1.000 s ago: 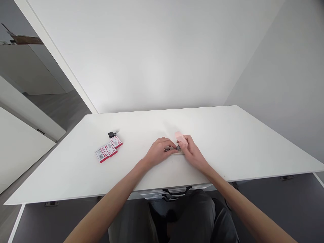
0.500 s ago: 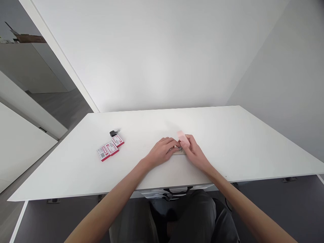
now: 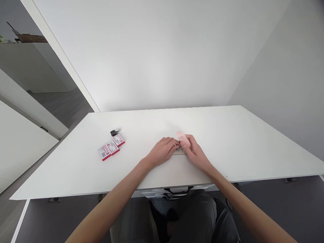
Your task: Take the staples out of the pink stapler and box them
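My right hand (image 3: 194, 152) is closed round a pale pink stapler (image 3: 183, 137), whose top part is tilted up from the tabletop. Under it lies a flat beige base (image 3: 179, 152), partly covered by my fingers. My left hand (image 3: 163, 151) rests palm down just to the left, its fingers bent in against the metal part (image 3: 179, 147) between the two hands. Its fingertips are closed together there, and what they grip is too small and too hidden to make out.
On the left of the white table (image 3: 141, 126) lie several small red-and-white boxes (image 3: 111, 147) with labels. A black and silver clip-like tool (image 3: 114, 132) sits behind them. A white wall (image 3: 157, 60) rises at the back edge. Black drawer handles (image 3: 178, 191) show below the front edge.
My left fingers have shifted slightly at the metal part, and less shiny metal shows beside them. The stapler stays tilted in my right hand. The view has shifted slightly.
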